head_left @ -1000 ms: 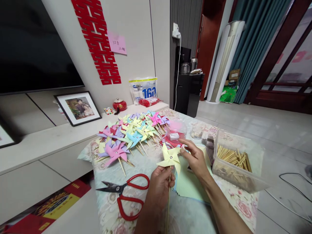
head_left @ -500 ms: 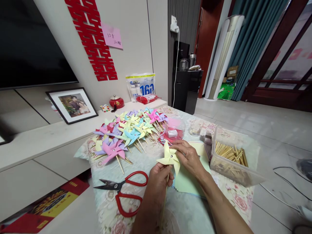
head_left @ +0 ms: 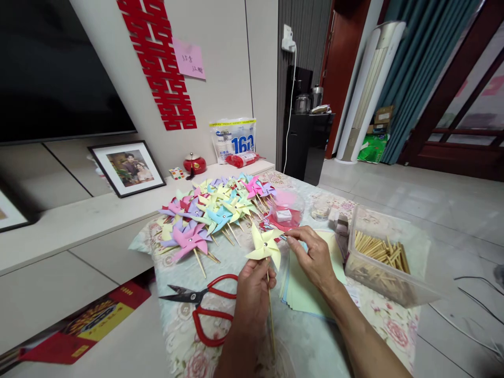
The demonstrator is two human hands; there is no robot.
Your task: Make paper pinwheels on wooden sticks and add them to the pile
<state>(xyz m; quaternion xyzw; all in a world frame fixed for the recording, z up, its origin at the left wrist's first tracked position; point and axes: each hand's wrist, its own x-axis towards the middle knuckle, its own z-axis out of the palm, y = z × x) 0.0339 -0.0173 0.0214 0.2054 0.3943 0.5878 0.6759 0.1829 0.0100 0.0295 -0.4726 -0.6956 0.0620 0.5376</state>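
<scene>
The white plastic bag with a yellow top strip (head_left: 232,139) reads "160" in bold blue; its smaller print is too small to make out. A pink square paper note (head_left: 189,59) carries handwriting that cannot be read with certainty, and it overlaps a red cut-out paper strip of repeated characters (head_left: 159,68) on the wall.

The pale yellow four-bladed paper pinwheel (head_left: 265,245) has a shiny round centre and a thin straight stick. It is upright above the counter (head_left: 311,346), whose cloth is floral. The left hand (head_left: 255,283) pinches the stick between its fingers just under the blades. The right hand (head_left: 314,254) has thumb and forefinger close together at the right blade's tip; whether they grip it, I cannot tell.

Nearby lie scissors with looped red handles and dark metal blades (head_left: 197,297), smooth pale green paper sheets (head_left: 309,291) and a translucent rectangular plastic box (head_left: 388,286) of slender wooden sticks (head_left: 374,247).
</scene>
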